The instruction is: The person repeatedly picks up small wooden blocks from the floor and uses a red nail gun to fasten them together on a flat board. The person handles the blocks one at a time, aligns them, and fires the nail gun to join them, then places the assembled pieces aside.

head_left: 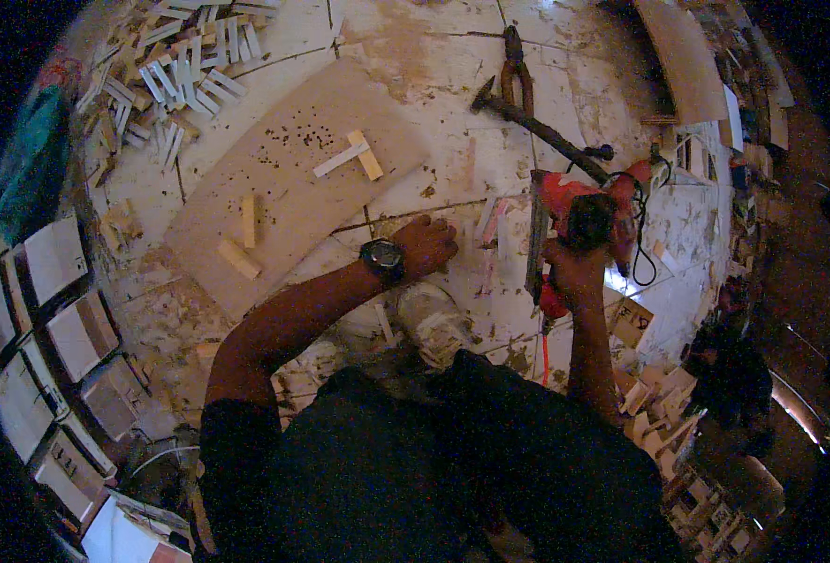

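My right hand (574, 267) is wrapped round a red nail gun (565, 192) with a black cap, a long grey strip along its left side and an orange hose (545, 357) at its lower end. Left of it, my left hand (426, 246) is low over the floor, a watch (382, 259) on its wrist. Its fingers are curled, and whatever they may hold is hidden. Beyond that hand lies a brown board (293, 178). On the board, a pale strip (336, 161) meets a wooden block (365, 155) in a T. Two loose blocks, one upright in view (250, 221) and one slanted (238, 259), lie nearer.
Many pale wood strips (190, 75) are heaped at the far left. A hammer (546, 136) and pliers (516, 75) lie beyond the nail gun. Box-like pieces (82, 333) stand along the left. Wood offcuts (654, 403) are piled by my right arm.
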`<state>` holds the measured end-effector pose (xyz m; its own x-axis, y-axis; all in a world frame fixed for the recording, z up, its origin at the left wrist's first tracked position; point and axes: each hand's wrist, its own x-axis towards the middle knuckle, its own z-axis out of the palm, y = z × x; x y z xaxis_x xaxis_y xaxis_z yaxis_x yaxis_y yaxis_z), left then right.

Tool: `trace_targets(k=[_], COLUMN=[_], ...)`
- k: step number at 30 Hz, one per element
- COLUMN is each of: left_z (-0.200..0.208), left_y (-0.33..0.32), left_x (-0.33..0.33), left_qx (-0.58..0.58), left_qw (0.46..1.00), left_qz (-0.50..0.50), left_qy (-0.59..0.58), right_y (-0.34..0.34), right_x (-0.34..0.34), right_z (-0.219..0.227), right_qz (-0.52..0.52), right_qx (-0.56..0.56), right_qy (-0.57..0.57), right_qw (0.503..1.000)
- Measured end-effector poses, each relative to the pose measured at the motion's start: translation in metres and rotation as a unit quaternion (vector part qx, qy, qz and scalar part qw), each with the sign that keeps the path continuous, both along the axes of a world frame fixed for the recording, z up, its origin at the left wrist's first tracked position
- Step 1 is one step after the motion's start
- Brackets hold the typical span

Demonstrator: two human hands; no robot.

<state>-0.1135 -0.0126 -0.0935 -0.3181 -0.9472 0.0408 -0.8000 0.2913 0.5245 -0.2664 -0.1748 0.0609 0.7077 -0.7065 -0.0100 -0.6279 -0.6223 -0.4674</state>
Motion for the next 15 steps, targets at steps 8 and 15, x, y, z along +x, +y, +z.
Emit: trace_targets(k=[8, 15], left_z=[-0.001, 0.026], left_y=[0.026, 0.049], left_x=[0.003, 0.027], left_qx=[0.072, 0.053], left_qw=[0.994, 0.91], left_qz=[0.074, 0.35], left_qy=[-0.036, 0.215], right_y=[0.011, 0.039], right_x=[0.01, 0.058], right_z=[-0.018, 0.014], right_qz=[-0.151, -0.122], right_qx=[0.193, 0.274], right_qy=[-0.053, -0.001], right_qw=[0.968, 0.954])
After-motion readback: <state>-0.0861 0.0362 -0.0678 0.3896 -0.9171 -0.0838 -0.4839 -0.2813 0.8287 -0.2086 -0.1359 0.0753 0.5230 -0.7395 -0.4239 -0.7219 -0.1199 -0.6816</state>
